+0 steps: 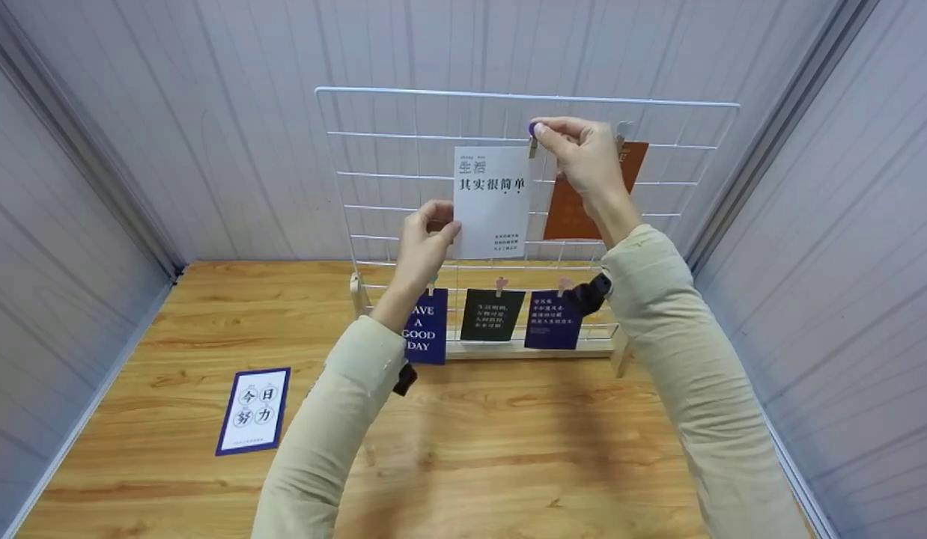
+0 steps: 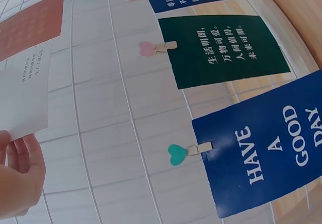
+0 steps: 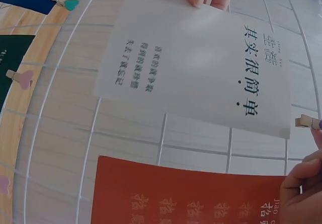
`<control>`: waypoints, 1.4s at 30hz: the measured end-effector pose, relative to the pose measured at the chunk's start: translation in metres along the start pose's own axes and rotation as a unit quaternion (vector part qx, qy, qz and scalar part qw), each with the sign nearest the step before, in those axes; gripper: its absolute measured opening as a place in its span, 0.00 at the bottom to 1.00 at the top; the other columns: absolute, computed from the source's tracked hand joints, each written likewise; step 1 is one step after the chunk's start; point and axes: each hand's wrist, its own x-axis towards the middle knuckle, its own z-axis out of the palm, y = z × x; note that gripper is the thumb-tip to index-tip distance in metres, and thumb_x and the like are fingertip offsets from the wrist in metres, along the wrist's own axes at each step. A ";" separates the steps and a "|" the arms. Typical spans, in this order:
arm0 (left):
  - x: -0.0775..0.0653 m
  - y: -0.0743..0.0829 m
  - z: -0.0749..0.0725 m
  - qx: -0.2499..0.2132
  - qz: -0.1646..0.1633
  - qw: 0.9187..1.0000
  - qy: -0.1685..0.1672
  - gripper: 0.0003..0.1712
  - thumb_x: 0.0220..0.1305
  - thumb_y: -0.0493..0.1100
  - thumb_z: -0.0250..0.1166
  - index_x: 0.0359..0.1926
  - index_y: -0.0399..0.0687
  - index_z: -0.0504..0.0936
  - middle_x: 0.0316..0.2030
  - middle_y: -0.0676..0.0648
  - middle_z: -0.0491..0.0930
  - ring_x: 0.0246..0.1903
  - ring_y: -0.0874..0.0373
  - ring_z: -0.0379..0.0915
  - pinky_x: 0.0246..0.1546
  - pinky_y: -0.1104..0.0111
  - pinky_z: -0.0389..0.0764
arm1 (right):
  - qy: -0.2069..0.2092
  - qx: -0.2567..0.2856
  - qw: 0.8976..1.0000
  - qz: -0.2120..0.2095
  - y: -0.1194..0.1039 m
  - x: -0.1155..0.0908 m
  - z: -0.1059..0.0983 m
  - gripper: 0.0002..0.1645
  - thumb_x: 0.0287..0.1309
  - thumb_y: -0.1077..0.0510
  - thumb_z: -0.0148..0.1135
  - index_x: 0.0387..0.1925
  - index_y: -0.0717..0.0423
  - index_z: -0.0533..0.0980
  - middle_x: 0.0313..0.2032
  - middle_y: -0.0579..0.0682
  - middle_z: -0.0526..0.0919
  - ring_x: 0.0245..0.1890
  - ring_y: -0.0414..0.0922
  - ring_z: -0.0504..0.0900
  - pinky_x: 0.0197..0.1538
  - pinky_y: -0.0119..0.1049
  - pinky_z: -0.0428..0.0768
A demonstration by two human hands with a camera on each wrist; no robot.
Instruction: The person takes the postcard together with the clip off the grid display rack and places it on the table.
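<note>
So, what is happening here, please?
A person's left hand holds a white card in front of a wire grid. The right hand pinches a purple-topped clothespin just off the card's upper right corner. An orange card, two blue cards and a green card hang on the grid; a blue-bordered one lies on the table.

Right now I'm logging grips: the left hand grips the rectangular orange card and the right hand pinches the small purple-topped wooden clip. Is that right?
Not quite: the head view shows the left hand gripping the rectangular white card, not the orange one. The right hand does pinch the small purple-topped wooden clip.
</note>
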 end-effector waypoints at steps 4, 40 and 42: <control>-0.003 -0.003 -0.006 0.003 -0.001 1.000 -0.004 0.10 0.57 0.29 0.55 0.41 0.33 0.75 0.34 0.43 0.75 0.33 0.56 0.69 0.33 0.69 0.74 | -0.009 0.000 1.000 -0.005 0.006 -0.004 -0.005 0.11 0.53 0.58 0.60 0.38 0.60 0.80 0.28 0.52 0.76 0.13 0.38 0.61 0.15 0.25 0.60; -0.028 -0.011 -0.052 -0.010 -0.022 1.000 0.002 0.10 0.56 0.27 0.55 0.41 0.29 0.74 0.35 0.40 0.75 0.34 0.55 0.69 0.34 0.70 0.74 | -0.037 0.010 0.999 -0.005 0.059 -0.030 -0.059 0.12 0.53 0.58 0.60 0.37 0.62 0.79 0.21 0.48 0.79 0.08 0.36 0.61 0.11 0.25 0.59; -0.028 -0.015 -0.053 -0.012 -0.022 1.000 0.005 0.10 0.55 0.26 0.55 0.40 0.29 0.75 0.34 0.40 0.75 0.33 0.55 0.69 0.34 0.69 0.75 | -0.038 0.011 0.999 -0.003 0.061 -0.031 -0.062 0.13 0.53 0.58 0.59 0.38 0.63 0.79 0.21 0.49 0.79 0.08 0.35 0.61 0.11 0.25 0.59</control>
